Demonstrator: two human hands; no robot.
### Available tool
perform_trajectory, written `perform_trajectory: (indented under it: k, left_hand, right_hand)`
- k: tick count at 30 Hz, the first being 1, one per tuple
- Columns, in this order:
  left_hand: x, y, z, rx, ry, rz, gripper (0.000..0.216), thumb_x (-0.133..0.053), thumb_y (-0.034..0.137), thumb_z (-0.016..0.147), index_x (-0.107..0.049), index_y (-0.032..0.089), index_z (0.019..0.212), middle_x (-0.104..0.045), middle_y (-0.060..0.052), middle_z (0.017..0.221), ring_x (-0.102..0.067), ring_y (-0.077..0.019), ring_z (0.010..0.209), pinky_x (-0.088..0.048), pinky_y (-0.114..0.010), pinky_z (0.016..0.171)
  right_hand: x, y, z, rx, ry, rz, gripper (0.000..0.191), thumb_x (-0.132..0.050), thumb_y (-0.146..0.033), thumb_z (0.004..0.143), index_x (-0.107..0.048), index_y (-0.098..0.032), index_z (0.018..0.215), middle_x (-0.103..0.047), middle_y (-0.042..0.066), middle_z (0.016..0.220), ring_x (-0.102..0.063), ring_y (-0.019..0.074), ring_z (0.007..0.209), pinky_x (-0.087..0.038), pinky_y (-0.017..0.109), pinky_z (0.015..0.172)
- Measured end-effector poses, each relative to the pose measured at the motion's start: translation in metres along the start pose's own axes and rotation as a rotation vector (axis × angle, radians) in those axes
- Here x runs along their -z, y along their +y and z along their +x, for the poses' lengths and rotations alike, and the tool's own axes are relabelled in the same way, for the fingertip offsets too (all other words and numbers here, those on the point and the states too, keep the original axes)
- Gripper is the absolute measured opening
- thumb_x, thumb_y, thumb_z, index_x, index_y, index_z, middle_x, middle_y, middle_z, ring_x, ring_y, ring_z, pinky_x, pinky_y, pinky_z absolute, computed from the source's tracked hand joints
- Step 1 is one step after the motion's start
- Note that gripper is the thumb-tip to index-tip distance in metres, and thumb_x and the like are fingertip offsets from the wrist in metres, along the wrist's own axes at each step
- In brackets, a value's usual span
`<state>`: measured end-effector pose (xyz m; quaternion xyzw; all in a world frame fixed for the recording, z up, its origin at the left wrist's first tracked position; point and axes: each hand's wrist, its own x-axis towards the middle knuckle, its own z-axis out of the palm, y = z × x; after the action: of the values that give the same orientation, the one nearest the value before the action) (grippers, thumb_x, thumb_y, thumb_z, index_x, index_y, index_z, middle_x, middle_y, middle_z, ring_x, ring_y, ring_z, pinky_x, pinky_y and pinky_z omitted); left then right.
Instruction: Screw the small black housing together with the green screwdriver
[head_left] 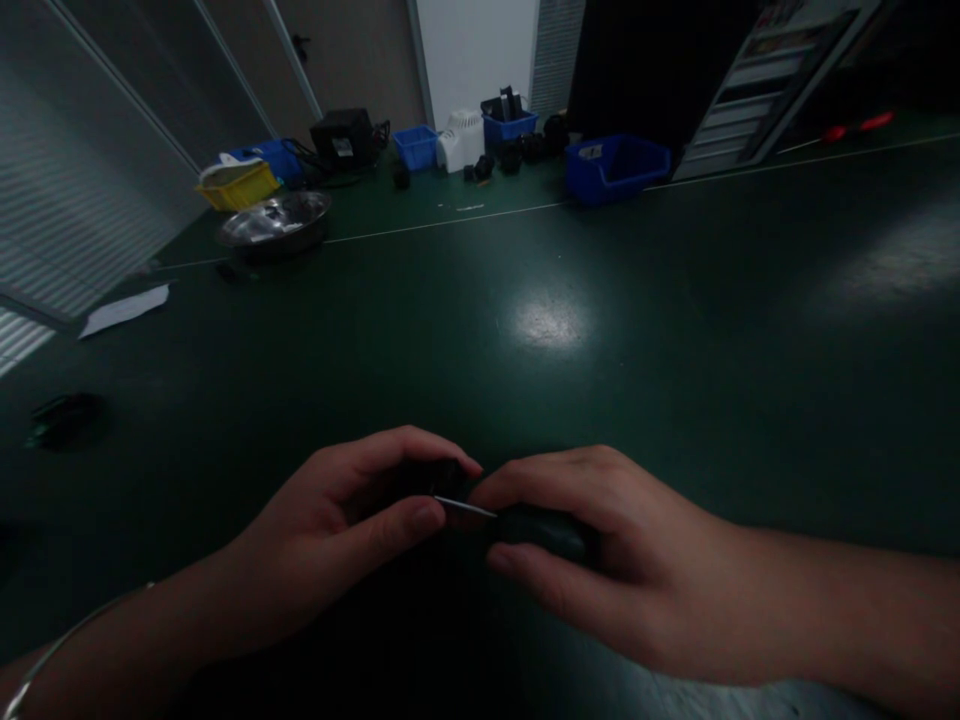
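My right hand [600, 540] is closed round the dark handle of a screwdriver [544, 530]. Its thin metal shaft points left, and the tip meets a small black part [444, 475] in my left hand [352, 510]. Thumb and fingers of the left hand pinch that part, which is too dark and too covered to name. Whether the tip sits in a screw cannot be made out. Both hands are close together, low over the green table [420, 340].
Along the back stand a steel bowl [277, 225], a yellow basket [238, 186], a black boxy device [345, 138], a white device [461, 142] and a blue bin [619, 168]. A paper sheet [126, 310] and a dark object [64, 418] lie at left. A red-handled tool [855, 127] lies far right.
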<state>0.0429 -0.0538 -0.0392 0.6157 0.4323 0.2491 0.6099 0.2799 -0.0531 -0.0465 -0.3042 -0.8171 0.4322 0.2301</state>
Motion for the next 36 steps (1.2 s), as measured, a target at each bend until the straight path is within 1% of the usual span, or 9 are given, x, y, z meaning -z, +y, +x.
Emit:
perform_trajectory:
  k: [6,9,13,18,22,27,30,33,36]
  left_hand:
    - [0.0008,0.0,-0.0001,-0.013,-0.017,0.045,0.021,-0.065,0.026,0.093,-0.07,0.038,0.109,-0.072,0.007,0.098,-0.066,-0.0122,0.088,-0.052,-0.015,0.077]
    - [0.0004,0.0001,-0.0004,-0.017,-0.007,0.063,0.019,-0.065,0.028,0.093,-0.07,0.038,0.108,-0.072,0.007,0.096,-0.065,-0.012,0.085,-0.051,-0.014,0.075]
    - [-0.001,0.0002,-0.0011,-0.01,0.001,0.077,0.016,-0.065,0.03,0.092,-0.07,0.034,0.107,-0.071,0.005,0.095,-0.065,-0.0139,0.084,-0.051,-0.017,0.074]
    - [-0.0018,0.0013,-0.0009,-0.007,0.019,0.064,0.015,-0.065,0.028,0.092,-0.071,0.032,0.106,-0.071,0.004,0.093,-0.065,-0.0145,0.083,-0.051,-0.018,0.073]
    - [-0.0012,0.0023,-0.0006,-0.009,-0.009,0.085,0.016,-0.064,0.027,0.093,-0.07,0.031,0.107,-0.071,0.003,0.097,-0.065,-0.0155,0.087,-0.051,-0.02,0.075]
    - [-0.0025,0.0029,-0.0006,-0.002,0.01,0.062,0.015,-0.065,0.03,0.092,-0.07,0.03,0.106,-0.071,0.002,0.093,-0.065,-0.0162,0.083,-0.051,-0.021,0.072]
    - [-0.0021,0.0034,-0.0004,-0.012,0.011,0.09,0.015,-0.064,0.029,0.092,-0.071,0.026,0.106,-0.071,0.0,0.092,-0.065,-0.0179,0.083,-0.052,-0.023,0.073]
    - [-0.0006,0.0036,-0.0003,-0.008,-0.01,0.122,0.016,-0.062,0.029,0.093,-0.07,0.026,0.108,-0.071,-0.001,0.097,-0.065,-0.019,0.087,-0.052,-0.024,0.075]
    - [0.0003,0.0032,-0.0003,-0.006,-0.03,0.122,0.017,-0.061,0.031,0.094,-0.069,0.025,0.109,-0.071,-0.002,0.099,-0.066,-0.0195,0.088,-0.053,-0.024,0.074]
  right_hand:
    - [-0.002,0.0008,-0.0003,-0.003,-0.003,-0.023,0.028,-0.062,-0.022,0.092,-0.069,-0.013,0.118,-0.077,0.008,0.103,-0.072,0.0174,0.091,-0.054,0.017,0.069]
    - [-0.0006,0.0011,-0.0005,0.003,-0.01,0.002,0.028,-0.061,-0.021,0.093,-0.068,-0.014,0.119,-0.077,0.007,0.101,-0.072,0.0159,0.089,-0.053,0.017,0.069]
    - [0.0011,0.001,0.0002,0.016,-0.005,0.031,0.028,-0.061,-0.018,0.092,-0.068,-0.016,0.119,-0.077,0.005,0.098,-0.072,0.0142,0.084,-0.053,0.016,0.069]
    - [-0.0007,-0.0005,0.0005,0.0,-0.001,0.054,0.027,-0.061,-0.015,0.092,-0.068,-0.017,0.119,-0.078,0.002,0.093,-0.073,0.0126,0.078,-0.053,0.015,0.067]
    - [-0.002,-0.0009,-0.0006,-0.014,-0.008,0.032,0.027,-0.061,-0.018,0.092,-0.069,-0.018,0.118,-0.078,0.004,0.096,-0.073,0.0159,0.084,-0.054,0.018,0.066]
    - [-0.0004,-0.0014,0.0002,-0.009,-0.027,0.027,0.029,-0.06,-0.019,0.092,-0.068,-0.014,0.12,-0.077,0.007,0.103,-0.072,0.0166,0.09,-0.054,0.018,0.071]
    - [-0.0005,-0.0015,0.0009,-0.002,-0.029,0.041,0.029,-0.059,-0.018,0.093,-0.067,-0.014,0.121,-0.077,0.006,0.101,-0.073,0.0155,0.088,-0.054,0.017,0.07]
    - [-0.002,-0.0014,0.0007,-0.002,-0.024,0.034,0.029,-0.058,-0.017,0.094,-0.067,-0.014,0.122,-0.077,0.006,0.101,-0.073,0.0155,0.085,-0.054,0.018,0.068]
    - [-0.0028,-0.0013,0.0002,-0.002,-0.019,0.043,0.028,-0.059,-0.018,0.094,-0.067,-0.016,0.121,-0.078,0.005,0.095,-0.073,0.0152,0.08,-0.054,0.018,0.066]
